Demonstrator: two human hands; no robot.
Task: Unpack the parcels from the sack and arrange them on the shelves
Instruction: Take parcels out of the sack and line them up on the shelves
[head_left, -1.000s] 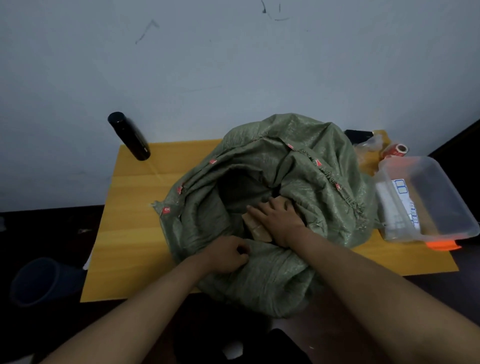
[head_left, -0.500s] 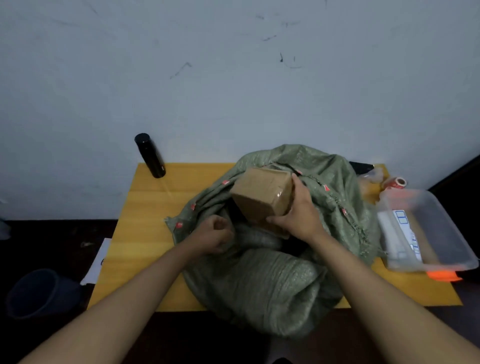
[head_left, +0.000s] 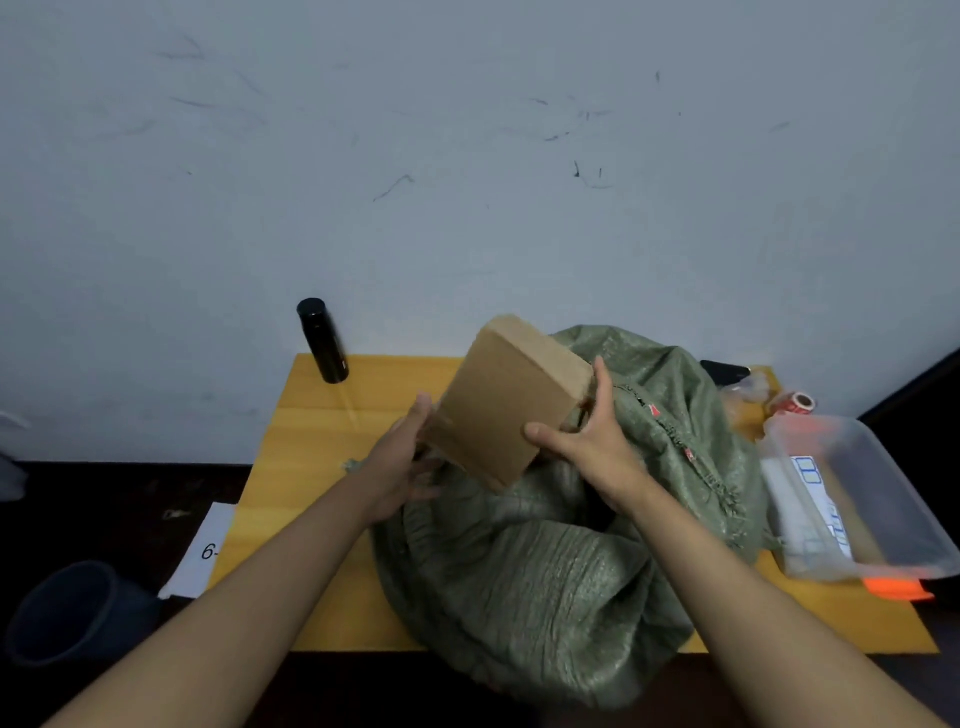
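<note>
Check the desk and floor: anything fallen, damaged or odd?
One thing: a white paper sheet marked "6-" lies on the dark floor beside the table's left edge, as if dropped. The cardboard parcel looks intact.

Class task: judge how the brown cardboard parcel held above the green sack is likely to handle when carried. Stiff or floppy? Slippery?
The cardboard parcel probably stays stiff: its faces look flat and its edges straight. It seems fairly light, since the right hand and left hand hold it tilted above the sack. Its plain faces might slip a little.
</note>
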